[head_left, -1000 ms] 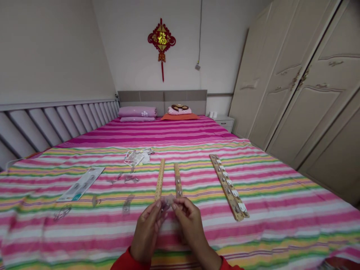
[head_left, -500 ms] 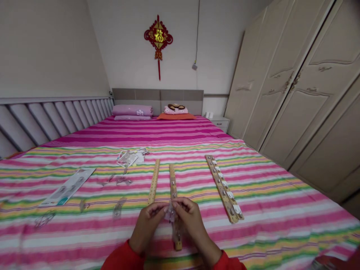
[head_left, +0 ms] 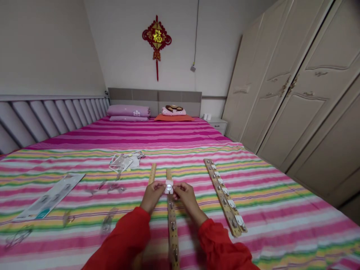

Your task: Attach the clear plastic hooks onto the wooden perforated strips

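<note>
Both hands pinch one small white adhesive hook pad over the far part of the middle wooden strip. My left hand grips its left edge, my right hand its right edge, fingers closed. The strip carries several metal hooks. A bare wooden strip lies just left of it, partly behind my left hand. Red sleeves cover both arms.
A third wooden strip with several white hook pads lies to the right. Clear plastic wrappers, loose transparent pieces and a packaging card lie left on the striped bedcover. A wardrobe stands right; pillows at the headboard.
Both hands have reached forward from near my body to the far part of the middle strip, carrying the white pad. The view has shifted, so the strips sit nearer.
</note>
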`<state>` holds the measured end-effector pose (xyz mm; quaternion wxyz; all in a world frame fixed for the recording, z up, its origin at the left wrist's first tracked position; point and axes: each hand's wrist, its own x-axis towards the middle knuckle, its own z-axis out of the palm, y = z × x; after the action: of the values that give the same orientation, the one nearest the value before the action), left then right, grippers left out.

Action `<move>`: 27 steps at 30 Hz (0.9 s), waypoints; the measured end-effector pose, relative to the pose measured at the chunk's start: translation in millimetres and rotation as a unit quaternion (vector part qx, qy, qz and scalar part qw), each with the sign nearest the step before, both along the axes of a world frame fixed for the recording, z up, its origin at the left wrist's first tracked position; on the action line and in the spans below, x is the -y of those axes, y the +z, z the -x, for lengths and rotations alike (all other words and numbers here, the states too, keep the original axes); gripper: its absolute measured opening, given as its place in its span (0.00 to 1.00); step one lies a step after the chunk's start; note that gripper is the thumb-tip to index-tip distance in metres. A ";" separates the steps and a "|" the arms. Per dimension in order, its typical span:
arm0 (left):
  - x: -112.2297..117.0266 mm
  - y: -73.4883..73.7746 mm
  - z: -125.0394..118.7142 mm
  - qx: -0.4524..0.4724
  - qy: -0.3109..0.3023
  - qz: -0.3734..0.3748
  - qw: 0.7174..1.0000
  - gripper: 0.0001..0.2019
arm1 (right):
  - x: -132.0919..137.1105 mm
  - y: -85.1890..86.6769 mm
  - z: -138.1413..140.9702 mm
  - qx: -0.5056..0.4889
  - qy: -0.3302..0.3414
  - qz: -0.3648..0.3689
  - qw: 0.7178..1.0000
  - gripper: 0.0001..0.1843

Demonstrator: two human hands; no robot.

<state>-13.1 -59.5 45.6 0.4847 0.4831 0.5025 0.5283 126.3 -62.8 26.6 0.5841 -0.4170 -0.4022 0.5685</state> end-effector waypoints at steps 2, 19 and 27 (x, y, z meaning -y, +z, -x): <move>-18.5 -2.4 -1.7 0.003 0.009 -0.001 1.000 0.16 | -19.6 -2.6 1.6 0.011 -0.010 0.000 1.000 0.13; -98.0 -52.3 -9.4 -0.064 0.044 0.026 0.997 0.05 | -95.4 -56.7 5.1 0.079 -0.083 -0.037 0.993 0.04; -108.3 -70.6 -7.5 -0.099 0.048 0.031 0.993 0.06 | -102.1 -70.4 5.7 0.102 -0.091 -0.038 0.990 0.05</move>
<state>-5.6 48.8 -25.0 0.4214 0.4934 0.5868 0.4844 120.6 39.4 -43.7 0.6049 -0.4850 -0.4413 0.4518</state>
